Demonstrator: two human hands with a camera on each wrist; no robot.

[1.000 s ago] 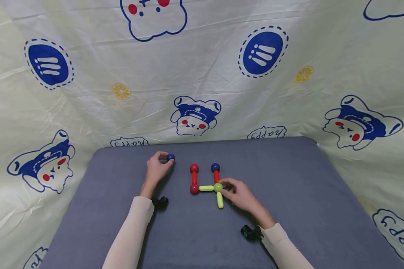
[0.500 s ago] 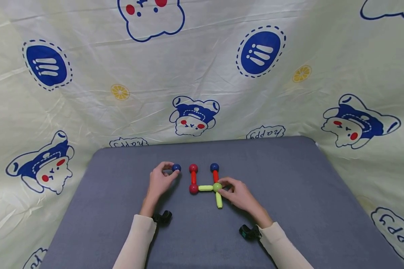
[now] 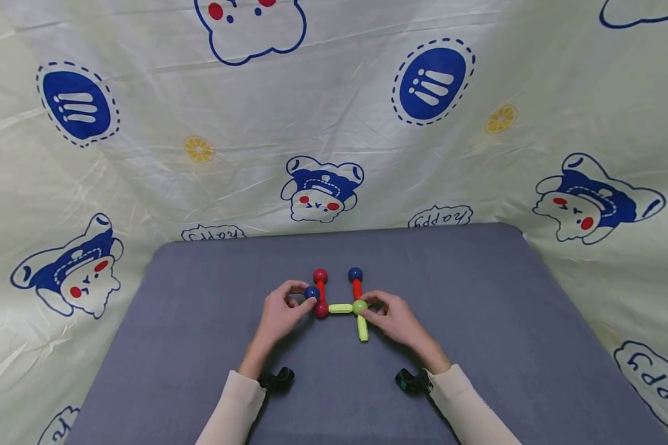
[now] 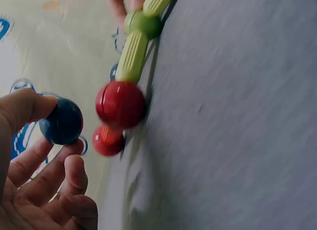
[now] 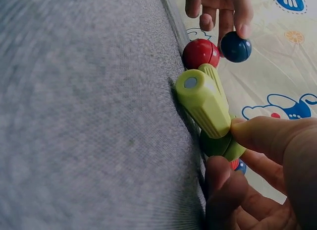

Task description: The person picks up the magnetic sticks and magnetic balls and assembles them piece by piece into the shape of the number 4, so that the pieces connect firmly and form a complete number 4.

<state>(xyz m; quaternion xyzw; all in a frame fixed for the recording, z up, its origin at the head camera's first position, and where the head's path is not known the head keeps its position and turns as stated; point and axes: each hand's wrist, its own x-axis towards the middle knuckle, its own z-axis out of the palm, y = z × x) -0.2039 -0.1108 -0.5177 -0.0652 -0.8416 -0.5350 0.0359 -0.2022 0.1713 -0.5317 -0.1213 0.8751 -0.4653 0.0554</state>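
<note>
Between thumb and fingertips, my left hand [image 3: 281,314] pinches a blue ball [image 4: 62,122], held just left of the red rod in the head view. In the left wrist view a gap shows between it and the near red ball [image 4: 120,105]. My right hand [image 3: 395,317] grips the green ball [image 3: 359,307] at the joint of the ball-and-rod assembly. From that green ball, one yellow-green rod [image 3: 341,308] runs to the near red ball, another rod [image 5: 204,102] points toward the person, and a red rod [image 3: 357,289] leads to a second blue ball [image 3: 355,274].
A far red ball [image 3: 320,275] tops the left red rod [image 3: 321,292]. The assembly lies on a grey cloth-covered table [image 3: 456,284]. A printed pale curtain [image 3: 245,185] stands behind the table's far edge. Each wrist wears a black camera [image 3: 279,379].
My left hand has carried its blue ball right and toward the person, from beyond the assembly's left side to beside the left red rod. My right hand stays on the green ball.
</note>
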